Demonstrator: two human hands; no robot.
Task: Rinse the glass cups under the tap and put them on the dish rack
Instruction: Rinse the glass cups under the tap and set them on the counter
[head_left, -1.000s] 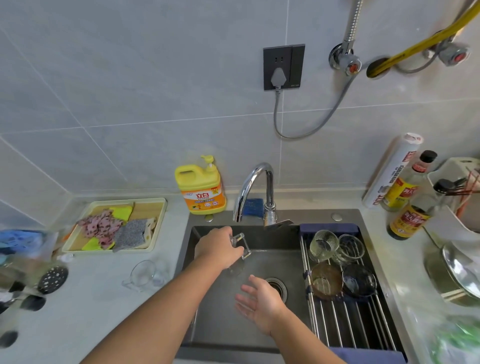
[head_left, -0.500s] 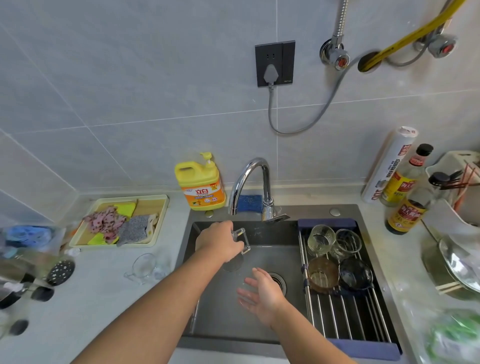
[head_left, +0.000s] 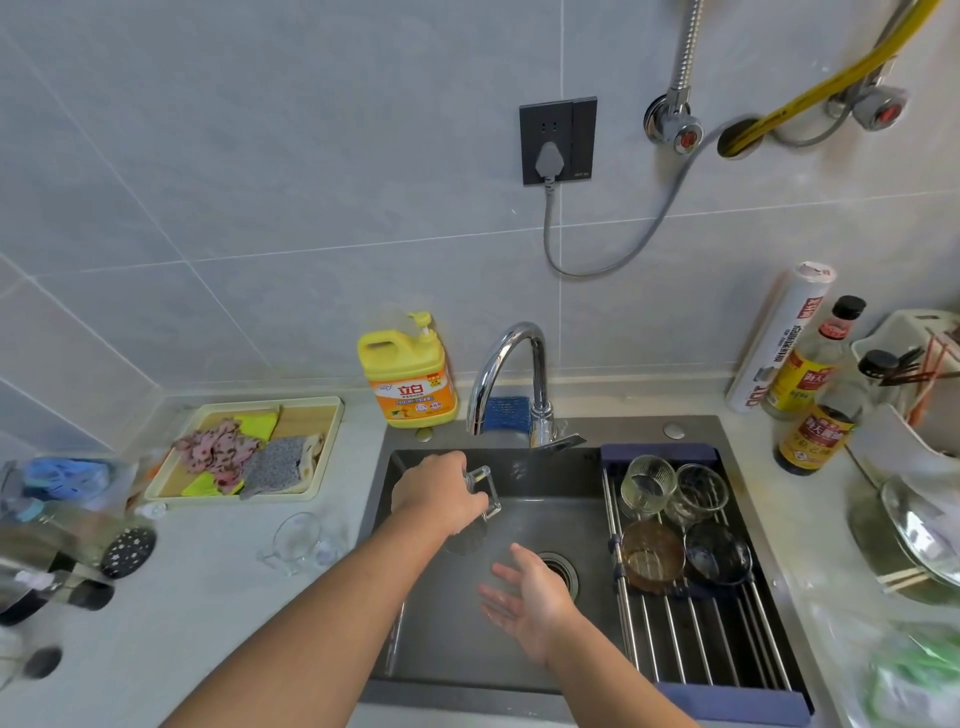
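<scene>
A clear, square-handled glass cup (head_left: 466, 539) is gripped by the left hand (head_left: 439, 493) beneath the tap (head_left: 540, 374), while the right hand (head_left: 524, 597) is held open, empty.

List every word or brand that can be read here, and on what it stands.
"立白": label of the yellow detergent bottle; its small print is blurred.
"海天": label of the front sauce bottle and of the rear sauce bottle; the rest is blurred.
Wrap roll: red print, too blurred to read.
Wall socket: tiny mark, unreadable.
</scene>
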